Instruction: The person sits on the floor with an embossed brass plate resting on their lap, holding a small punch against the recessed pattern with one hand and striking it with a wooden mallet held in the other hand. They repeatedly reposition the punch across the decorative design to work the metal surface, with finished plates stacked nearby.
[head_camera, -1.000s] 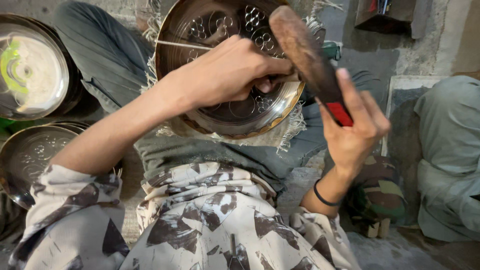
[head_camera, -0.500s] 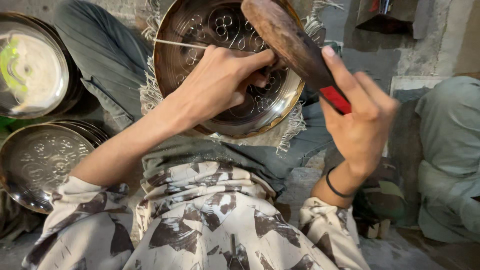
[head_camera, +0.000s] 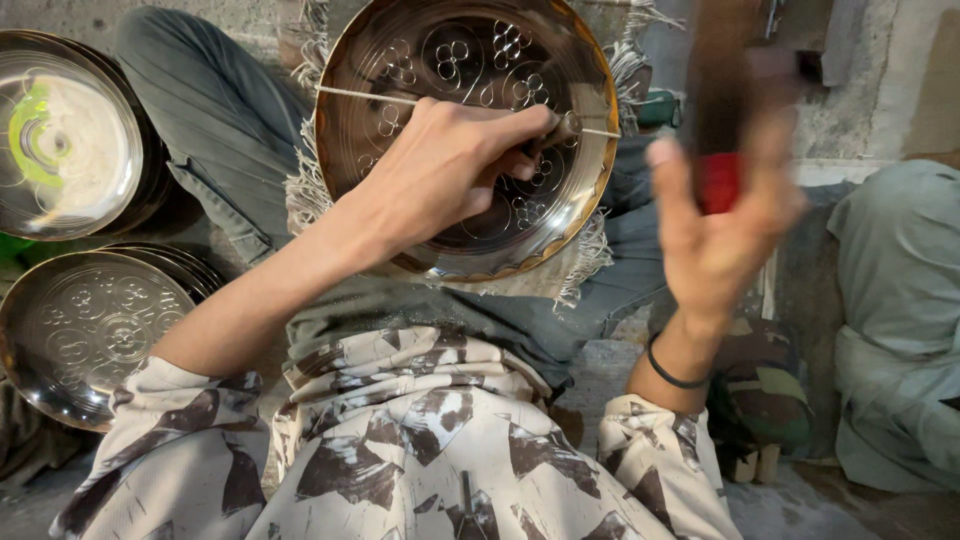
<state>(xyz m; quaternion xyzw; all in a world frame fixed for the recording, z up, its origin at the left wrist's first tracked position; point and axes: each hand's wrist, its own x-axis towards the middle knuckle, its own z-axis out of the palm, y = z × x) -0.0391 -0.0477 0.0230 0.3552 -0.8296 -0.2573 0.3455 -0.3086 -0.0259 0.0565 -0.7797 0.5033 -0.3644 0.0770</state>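
Round, shiny brass-coloured engraved metal plate (head_camera: 470, 130) on fringed cloth (head_camera: 300, 190) over lap; left hand (head_camera: 450, 170) pinches slim metal punch (head_camera: 545, 135) against its face; right hand (head_camera: 715, 225) clasps blurred red-banded wooden mallet (head_camera: 718, 110) beside rim; stacked embossed plates (head_camera: 90, 330) well apart, left

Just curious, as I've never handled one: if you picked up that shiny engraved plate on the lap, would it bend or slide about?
The plate looks like thin, stiff metal, so it probably holds its shape. Its polished, mirror-like surface suggests it could slip in the fingers. It rests on a fringed cloth, which likely keeps it from sliding while the left hand presses a tool on it.
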